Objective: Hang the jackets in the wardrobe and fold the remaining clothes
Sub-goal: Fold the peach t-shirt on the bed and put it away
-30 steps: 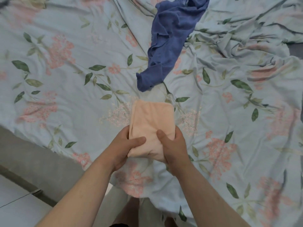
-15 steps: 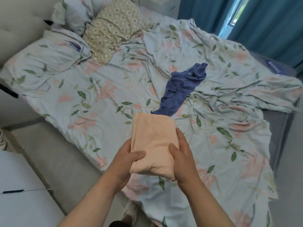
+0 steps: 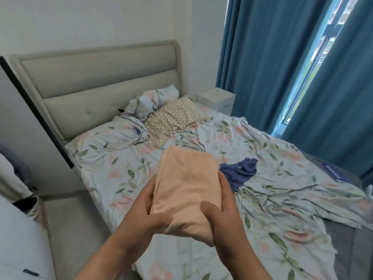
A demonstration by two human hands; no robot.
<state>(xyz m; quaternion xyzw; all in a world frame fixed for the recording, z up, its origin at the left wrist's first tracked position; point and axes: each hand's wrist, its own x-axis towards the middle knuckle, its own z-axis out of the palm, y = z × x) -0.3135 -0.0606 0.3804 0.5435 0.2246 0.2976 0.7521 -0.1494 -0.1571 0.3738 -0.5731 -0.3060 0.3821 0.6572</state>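
Both hands carry one folded peach garment (image 3: 187, 190) above the bed's (image 3: 125, 170) near edge: the left hand (image 3: 147, 215) grips its left side, the right hand (image 3: 224, 211) its right, thumbs on top. Setting it down flat should keep the folds. A crumpled blue garment (image 3: 240, 172) waits mid-bed, probably next for folding.

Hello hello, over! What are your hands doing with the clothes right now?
Left hand and right hand both grip the folded peach garment, held above the bed. Blue garment lies unfolded on the floral sheet. Nothing in the way.
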